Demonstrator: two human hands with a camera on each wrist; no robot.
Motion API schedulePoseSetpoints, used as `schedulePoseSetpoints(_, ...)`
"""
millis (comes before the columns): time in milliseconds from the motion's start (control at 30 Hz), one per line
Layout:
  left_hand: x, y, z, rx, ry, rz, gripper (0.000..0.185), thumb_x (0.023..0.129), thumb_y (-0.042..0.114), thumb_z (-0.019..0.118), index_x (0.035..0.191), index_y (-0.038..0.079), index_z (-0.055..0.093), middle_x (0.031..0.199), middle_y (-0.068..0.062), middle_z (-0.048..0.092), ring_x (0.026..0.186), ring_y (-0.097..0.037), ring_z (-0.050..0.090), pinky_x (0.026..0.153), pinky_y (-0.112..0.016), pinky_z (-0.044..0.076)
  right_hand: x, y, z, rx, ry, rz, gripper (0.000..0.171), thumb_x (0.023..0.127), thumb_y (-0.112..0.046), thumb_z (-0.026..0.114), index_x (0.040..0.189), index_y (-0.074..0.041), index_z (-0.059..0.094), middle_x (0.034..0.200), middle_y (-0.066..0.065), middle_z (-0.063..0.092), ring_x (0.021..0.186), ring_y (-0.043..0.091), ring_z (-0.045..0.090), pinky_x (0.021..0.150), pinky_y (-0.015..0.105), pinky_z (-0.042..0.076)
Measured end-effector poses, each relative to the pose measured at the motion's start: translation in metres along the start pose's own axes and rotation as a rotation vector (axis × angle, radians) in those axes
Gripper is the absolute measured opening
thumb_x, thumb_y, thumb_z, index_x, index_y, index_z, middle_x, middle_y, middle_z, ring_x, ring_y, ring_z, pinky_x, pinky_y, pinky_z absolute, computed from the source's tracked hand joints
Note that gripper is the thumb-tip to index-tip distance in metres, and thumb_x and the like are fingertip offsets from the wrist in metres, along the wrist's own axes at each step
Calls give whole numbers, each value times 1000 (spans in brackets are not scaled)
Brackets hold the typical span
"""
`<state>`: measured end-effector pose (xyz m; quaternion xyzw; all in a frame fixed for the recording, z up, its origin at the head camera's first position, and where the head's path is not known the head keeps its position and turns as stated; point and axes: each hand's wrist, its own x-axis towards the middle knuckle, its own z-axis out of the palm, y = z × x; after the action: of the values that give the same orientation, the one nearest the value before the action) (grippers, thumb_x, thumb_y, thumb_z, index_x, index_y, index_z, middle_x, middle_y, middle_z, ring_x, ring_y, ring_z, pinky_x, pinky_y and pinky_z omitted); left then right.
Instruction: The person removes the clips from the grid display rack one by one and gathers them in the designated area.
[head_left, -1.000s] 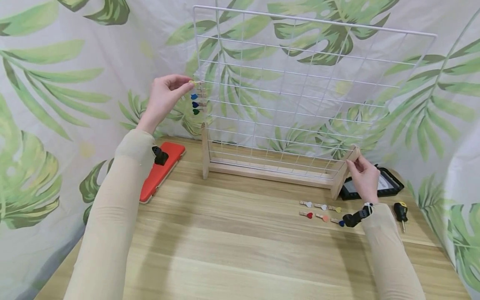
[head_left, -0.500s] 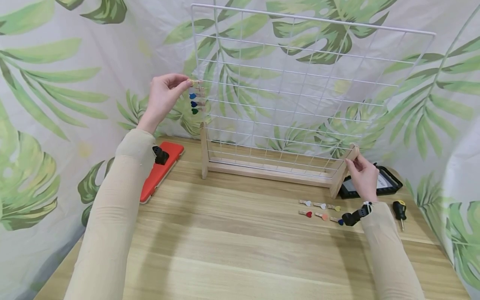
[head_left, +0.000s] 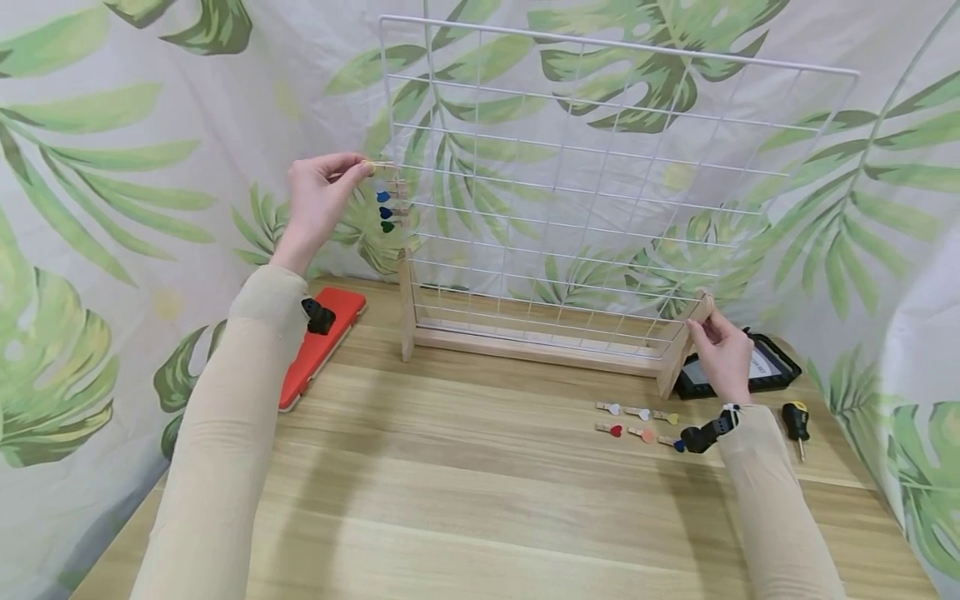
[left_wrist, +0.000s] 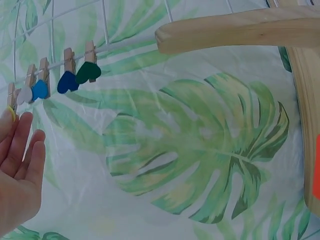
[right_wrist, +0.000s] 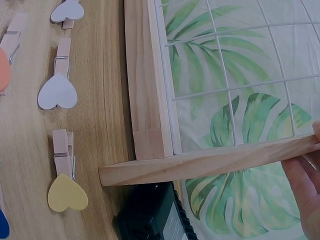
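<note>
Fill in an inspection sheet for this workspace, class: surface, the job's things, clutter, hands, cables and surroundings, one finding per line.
Surface: wooden table.
Job's things: white wire grid upright in a wooden stand; heart clips pegged along its left edge; six loose clips on the table.
Clutter: red case, black tray, screwdriver.
Hands: left hand pinches a yellow clip at the grid; right hand grips the stand's right upright.
Cables: nothing seen.
Surroundings: leaf-print cloth behind and at both sides.

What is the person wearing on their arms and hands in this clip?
Both arms wear snug beige sleeves reaching to the wrists. The left hand and right hand are bare, without gloves. A small black camera mount is strapped at each wrist.
</note>
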<state>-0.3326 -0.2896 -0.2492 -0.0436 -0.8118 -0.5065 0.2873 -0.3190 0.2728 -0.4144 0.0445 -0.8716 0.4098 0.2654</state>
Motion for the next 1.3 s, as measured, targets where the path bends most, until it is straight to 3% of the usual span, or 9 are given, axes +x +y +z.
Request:
schedulePoseSetpoints(133, -3, -4, -8, -27, 10, -43, 31, 91, 34, 72, 111, 10, 76, 90, 22, 70, 84, 4, 61, 65, -14, 42, -1, 0, -1, -7, -1, 10, 36, 98, -22, 63, 127, -1, 65, 118, 25, 70, 83, -32, 43, 73, -5, 38)
schedulePoseSetpoints(333, -19, -6, -25, 9, -53, -73, 33, 91, 38, 71, 112, 13, 75, 89, 25, 67, 87, 3, 58, 73, -16, 42, 0, -3, -2, -5, -4, 12, 39, 97, -22, 63, 131, -1, 63, 120, 25, 69, 84, -31, 43, 73, -5, 38)
schedulePoseSetpoints(467, -38, -10, -35, 42, -149, -111, 37, 90, 41, 72, 115, 14, 74, 86, 27, 68, 86, 4, 61, 76, -14, 45, 0, -3, -1, -3, -9, 19, 37, 98, -21, 63, 129, -1, 65, 119, 24, 69, 83, -32, 43, 74, -5, 38)
schedulePoseSetpoints(633, -69, -21, -38, 146, -337, -146, 42, 91, 43, 70, 119, 12, 72, 98, 19, 72, 91, 4, 63, 79, -15, 48, -2, -4, -2, 0, -22, 36, 40, 98, -23, 62, 134, -4, 62, 122, 23, 68, 85, -31, 44, 75, -4, 39)
schedulePoseSetpoints(833, -102, -59, -22, 258, -549, -172, 33, 93, 36, 69, 115, 11, 73, 109, -8, 76, 89, -3, 67, 81, -20, 51, -2, -5, -5, -6, -17, 22, 38, 98, -22, 62, 130, -1, 63, 119, 25, 69, 83, -32, 43, 73, -5, 38)
schedulePoseSetpoints(900, -111, -75, -14, 288, -601, -155, 30, 93, 33, 70, 111, 9, 75, 103, -10, 76, 85, -6, 67, 78, -24, 52, -1, -6, -5, -13, -20, 21, 39, 98, -22, 62, 131, -1, 63, 120, 25, 69, 83, -32, 43, 73, -5, 38)
schedulePoseSetpoints(1000, -123, -93, -2, 284, -670, -206, 28, 93, 29, 70, 109, 6, 75, 100, -12, 77, 85, -16, 71, 78, -32, 56, 1, -8, -5, -26, -34, 31, 41, 98, -25, 62, 133, -3, 62, 122, 23, 68, 85, -30, 43, 74, -4, 38)
schedulePoseSetpoints(1167, -137, -115, 17, 314, -737, -285, 24, 92, 24, 71, 106, 5, 75, 97, -12, 77, 88, -27, 72, 77, -31, 57, 1, -9, -5, -41, -49, 54, 40, 98, -27, 62, 132, -5, 63, 123, 20, 69, 91, -21, 51, 75, -4, 39)
schedulePoseSetpoints(1300, -144, -124, 30, 360, -751, -259, 18, 90, 20, 72, 97, 4, 77, 89, -13, 76, 83, -28, 70, 69, -25, 52, 0, -9, -4, -62, -52, 67, 40, 99, -27, 61, 133, -6, 63, 124, 19, 69, 106, 4, 66, 75, -3, 40)
